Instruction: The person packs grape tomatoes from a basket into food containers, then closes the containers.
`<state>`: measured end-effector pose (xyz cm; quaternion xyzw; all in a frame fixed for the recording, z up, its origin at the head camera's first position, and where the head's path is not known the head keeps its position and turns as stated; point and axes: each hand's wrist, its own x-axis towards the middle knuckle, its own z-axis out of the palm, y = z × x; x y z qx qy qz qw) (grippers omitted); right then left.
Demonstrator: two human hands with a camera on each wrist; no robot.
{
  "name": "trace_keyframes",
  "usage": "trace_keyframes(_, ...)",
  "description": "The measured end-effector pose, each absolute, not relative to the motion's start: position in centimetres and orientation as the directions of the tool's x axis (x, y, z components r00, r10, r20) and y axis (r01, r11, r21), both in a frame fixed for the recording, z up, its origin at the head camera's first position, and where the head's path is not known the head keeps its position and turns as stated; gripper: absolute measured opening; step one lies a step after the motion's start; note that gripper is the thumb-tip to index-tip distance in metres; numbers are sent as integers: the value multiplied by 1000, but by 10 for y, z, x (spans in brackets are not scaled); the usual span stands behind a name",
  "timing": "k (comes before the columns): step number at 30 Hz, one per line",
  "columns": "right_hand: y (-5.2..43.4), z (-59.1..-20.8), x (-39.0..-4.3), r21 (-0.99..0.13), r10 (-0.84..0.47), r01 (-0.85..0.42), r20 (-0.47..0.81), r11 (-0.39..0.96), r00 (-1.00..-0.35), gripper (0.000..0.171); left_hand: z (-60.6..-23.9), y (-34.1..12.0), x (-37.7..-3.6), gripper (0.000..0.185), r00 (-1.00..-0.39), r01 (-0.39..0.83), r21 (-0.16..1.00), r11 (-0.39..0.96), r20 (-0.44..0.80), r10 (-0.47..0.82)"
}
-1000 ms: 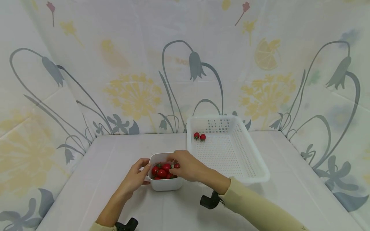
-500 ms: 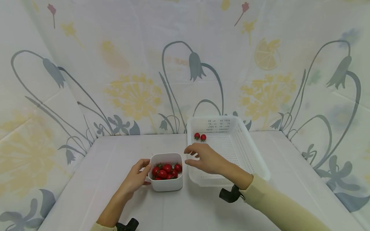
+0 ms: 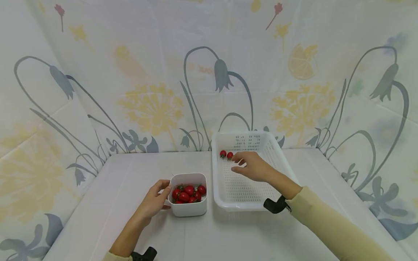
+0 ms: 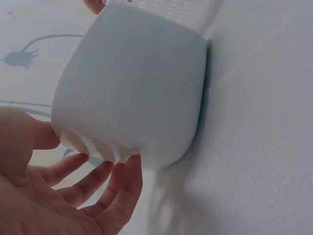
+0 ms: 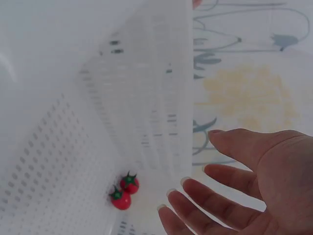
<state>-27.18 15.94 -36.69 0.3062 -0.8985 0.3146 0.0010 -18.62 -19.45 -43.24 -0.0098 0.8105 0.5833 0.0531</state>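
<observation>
White basket [image 3: 287, 183] — two tomatoes [image 3: 226, 154] inside

White table [image 3: 98, 203], floral cloth backdrop [image 3: 153, 72] (grey bellflowers, yellow dandelions)

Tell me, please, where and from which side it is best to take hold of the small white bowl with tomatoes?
Probably by its outer wall, from the left side. The small white bowl stands upright and full of tomatoes, so gripping inside would crush them. The basket stands close on its right; the left hand already holds the free left wall.
</observation>
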Motion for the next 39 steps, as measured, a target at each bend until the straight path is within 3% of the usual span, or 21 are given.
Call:
trace_keyframes(8,181,-370,-305,-556,-481,-454,108,696,-870,29,-430,-194,-185,38,-994,-82,944,319,-102,45)
trace_keyframes(18,192,-377,-346,-596,-373,-269,-54,756,-926,46,-431,-193,-187,35,-993,-96,945,314,-111,30)
trace_keyframes(29,184,-395,-368,-791,-259,6,-207,611,-943,58,-430,-192,-186,36,-994,-95,944,315,-108,24)
trace_keyframes(39,170,-415,-382,-856,-214,190,-325,481,-921,53,-429,-193,-185,36,-993,-103,943,317,-113,15)
